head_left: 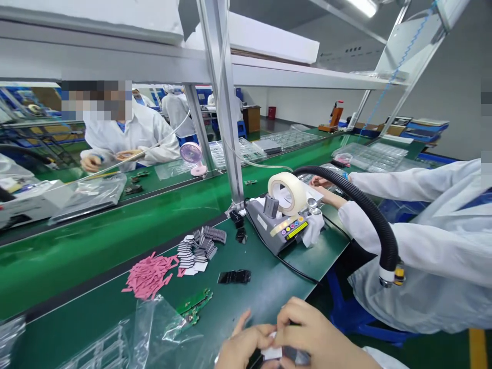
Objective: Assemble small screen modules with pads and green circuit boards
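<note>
Both my hands meet at the bottom edge of the view, over the dark green bench mat (115, 318). My left hand (242, 346) pinches a small white piece (272, 352) together with my right hand (311, 333), whose fingers curl over it and over a dark part beneath. A green circuit board (194, 303) lies just left of my hands beside a clear plastic bag (154, 333). Further out lie a black part (234, 277), a heap of pink strips (148, 277) and a pile of grey and white pads (198, 248).
A tape dispenser (280, 228) with a large tape roll (287, 192) stands behind. A black flexible hose (369, 215) arcs at right by a white-coated co-worker (430, 241). A green conveyor belt (96, 241) runs across; another co-worker (126, 138) sits opposite. A metal post (226, 102) rises centrally.
</note>
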{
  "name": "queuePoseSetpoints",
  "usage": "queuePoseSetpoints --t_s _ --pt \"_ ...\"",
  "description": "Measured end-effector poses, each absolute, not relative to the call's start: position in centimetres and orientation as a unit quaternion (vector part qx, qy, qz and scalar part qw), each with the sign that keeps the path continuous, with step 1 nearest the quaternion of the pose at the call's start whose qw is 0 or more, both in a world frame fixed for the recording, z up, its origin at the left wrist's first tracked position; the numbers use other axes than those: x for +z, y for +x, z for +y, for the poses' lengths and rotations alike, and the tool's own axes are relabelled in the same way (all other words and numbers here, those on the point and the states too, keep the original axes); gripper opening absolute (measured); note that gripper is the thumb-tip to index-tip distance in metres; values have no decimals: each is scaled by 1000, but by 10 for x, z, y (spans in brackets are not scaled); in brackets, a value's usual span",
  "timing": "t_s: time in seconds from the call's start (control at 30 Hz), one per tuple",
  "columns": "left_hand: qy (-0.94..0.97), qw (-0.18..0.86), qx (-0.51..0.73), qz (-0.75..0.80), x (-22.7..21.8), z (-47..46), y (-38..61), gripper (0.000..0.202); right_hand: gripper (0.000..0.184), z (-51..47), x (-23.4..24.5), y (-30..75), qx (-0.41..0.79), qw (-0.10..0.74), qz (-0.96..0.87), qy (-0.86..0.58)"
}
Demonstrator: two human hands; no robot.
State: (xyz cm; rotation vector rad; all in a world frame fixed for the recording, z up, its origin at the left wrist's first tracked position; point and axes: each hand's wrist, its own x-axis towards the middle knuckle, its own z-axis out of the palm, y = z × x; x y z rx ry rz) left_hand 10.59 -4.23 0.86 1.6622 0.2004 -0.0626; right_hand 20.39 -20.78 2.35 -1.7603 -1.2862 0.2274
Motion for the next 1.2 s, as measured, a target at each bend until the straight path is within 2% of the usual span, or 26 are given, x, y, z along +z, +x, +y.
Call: queuePoseSetpoints --t_s 0.1,0.23,0.3,0.47,0.53,0.6,0.73,0.9,1.2 --pt "597 783 -18 175 16 -51 116 18 19 -210 8 247 118 586 -357 -718" --pt "298 920 -67 246 25 -65 122 13 19 -206 -28 322 101 669 -164 -718" --pt "202 944 -91 245 28 -71 122 5 20 -202 -41 345 134 702 -115 -690" --pt "121 967 -90 205 36 -76 116 16 20 -200 -42 330 202 783 -58 -585" --pt "113 971 -81 194 37 -75 113 16 28 -205 -33 300 232 806 -48 -543" --pt "107 972 -75 193 38 -73 110 15 37 -211 -20 268 273 816 -45 -508" --pt "105 967 -61 224 37 -69 106 15 26 -215 17 219 339 817 -70 -462" --pt "123 957 -37 259 39 -63 98 21 7 -193 55 192 287 791 -244 -482" --pt "108 974 13 196 39 -53 80 11 14 -152 42 169 268 723 -270 -577"
